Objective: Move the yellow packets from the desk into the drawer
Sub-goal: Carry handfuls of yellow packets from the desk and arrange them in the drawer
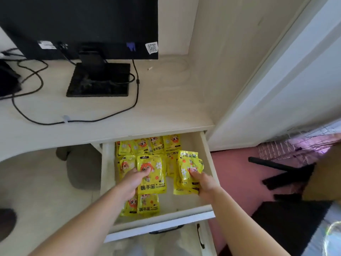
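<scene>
Gripping yellow packets (151,174) in each hand (133,180) over the drawer (207,156)

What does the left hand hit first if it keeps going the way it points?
Probably the loose yellow packets at the drawer's back. The left hand, holding a packet, points away from the person and slightly right, into the open drawer. Depth is unclear; the desk edge overhangs them.
</scene>
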